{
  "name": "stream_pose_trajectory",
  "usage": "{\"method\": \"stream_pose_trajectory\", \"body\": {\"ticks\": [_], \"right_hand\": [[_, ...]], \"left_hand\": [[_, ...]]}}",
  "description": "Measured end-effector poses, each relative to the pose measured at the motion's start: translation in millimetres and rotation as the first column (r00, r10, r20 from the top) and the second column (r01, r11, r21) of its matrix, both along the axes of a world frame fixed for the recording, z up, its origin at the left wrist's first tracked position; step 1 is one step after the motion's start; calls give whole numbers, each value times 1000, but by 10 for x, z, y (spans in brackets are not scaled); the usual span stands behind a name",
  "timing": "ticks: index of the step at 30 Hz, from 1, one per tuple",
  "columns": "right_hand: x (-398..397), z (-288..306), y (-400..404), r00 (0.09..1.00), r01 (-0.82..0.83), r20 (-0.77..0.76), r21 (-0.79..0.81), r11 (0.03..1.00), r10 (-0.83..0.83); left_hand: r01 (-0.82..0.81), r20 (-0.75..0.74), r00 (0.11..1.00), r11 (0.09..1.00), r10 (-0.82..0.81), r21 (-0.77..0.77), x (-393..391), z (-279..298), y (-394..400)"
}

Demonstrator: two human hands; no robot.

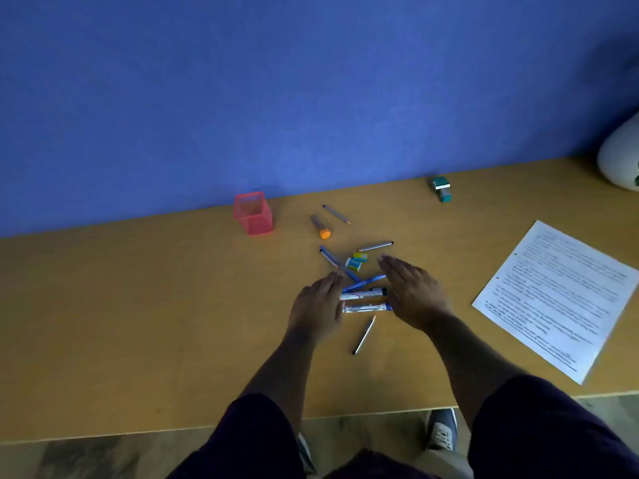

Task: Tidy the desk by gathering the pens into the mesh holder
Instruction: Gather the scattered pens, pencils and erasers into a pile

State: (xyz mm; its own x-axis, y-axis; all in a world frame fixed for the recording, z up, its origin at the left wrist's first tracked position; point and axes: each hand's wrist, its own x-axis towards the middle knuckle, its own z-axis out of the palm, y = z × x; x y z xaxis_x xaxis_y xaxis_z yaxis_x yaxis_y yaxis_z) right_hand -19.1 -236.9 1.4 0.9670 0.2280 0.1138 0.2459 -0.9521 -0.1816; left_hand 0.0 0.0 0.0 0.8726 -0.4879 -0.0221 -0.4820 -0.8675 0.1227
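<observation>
On the wooden desk (138, 305), right of the pink mesh holder (253, 213), my flat, empty hands, left (316, 307) and right (413, 292), flank light, stiff, roll-prone pens (363, 294); I'd pinch mid-barrel.

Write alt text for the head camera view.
Two open hands, left hand and right hand, flank a cluster of pens on a wooden desk. An empty pink mesh holder stands beyond by a blue wall.

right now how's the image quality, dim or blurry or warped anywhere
Head view: dim and bluish overall, no glare; wide-angle bend curves the desk edge; the printed sheet is too soft to read; the pink mesh holder and pens between both hands are slightly blurred but recognisable.
</observation>
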Motion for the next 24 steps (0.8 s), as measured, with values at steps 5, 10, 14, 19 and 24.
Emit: {"method": "stream_pose_trajectory", "body": {"ticks": [5, 10, 14, 19, 24], "right_hand": [[-26, -130, -7, 985, -45, -172, -52, 998, 35], [-2, -185, 43, 973, -54, -227, -101, 993, 30], [0, -225, 144, 977, -58, -212, -149, 987, 26], [32, -194, 397, 966, -92, -245, -55, 994, 76], [53, -252, 658, 948, -220, -237, -14, 975, 211]], "left_hand": [[39, -64, 997, 997, -35, 62, -17, -95, -154], [18, -137, 991, 997, -9, 68, -18, -151, -285], [10, -158, 987, 998, 1, 69, -20, -241, -317], [-26, -175, 984, 997, 37, 66, -33, -295, -320], [-106, -172, 979, 993, 113, 46, -42, -329, -168]]}}
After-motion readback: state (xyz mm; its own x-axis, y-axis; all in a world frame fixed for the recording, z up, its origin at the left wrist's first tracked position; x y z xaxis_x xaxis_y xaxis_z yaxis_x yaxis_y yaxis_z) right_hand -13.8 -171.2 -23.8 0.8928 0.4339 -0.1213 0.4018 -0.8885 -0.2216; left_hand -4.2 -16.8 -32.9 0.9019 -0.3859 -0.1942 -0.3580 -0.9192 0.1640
